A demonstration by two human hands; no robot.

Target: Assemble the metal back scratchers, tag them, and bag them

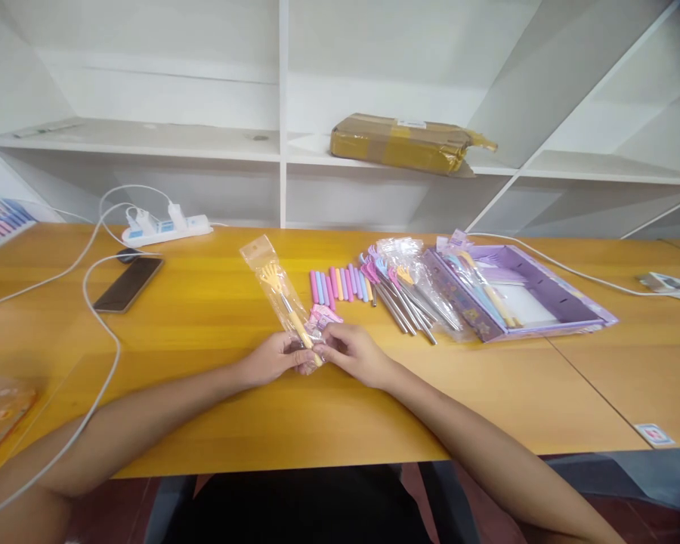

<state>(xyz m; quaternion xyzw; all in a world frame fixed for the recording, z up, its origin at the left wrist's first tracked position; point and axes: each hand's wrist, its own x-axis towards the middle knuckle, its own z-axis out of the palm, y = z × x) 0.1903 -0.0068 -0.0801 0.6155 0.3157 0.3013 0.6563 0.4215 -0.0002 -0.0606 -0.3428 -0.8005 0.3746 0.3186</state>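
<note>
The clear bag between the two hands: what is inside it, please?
The clear bag holds a yellow hand-shaped scratcher with a metal rod. What lies behind the left grip and right grip is covered.

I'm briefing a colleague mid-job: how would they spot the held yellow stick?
Above the wooden table, left of the purple tray, the left hand and right hand meet. They hold a clear bag containing a yellow hand-headed stick; neighbouring sticks lie unheld.

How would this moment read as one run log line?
left hand: holding bagged yellow back scratcher; right hand: gripping its lower end; nearby: coloured grips, metal-shafted scratchers, purple box
</note>
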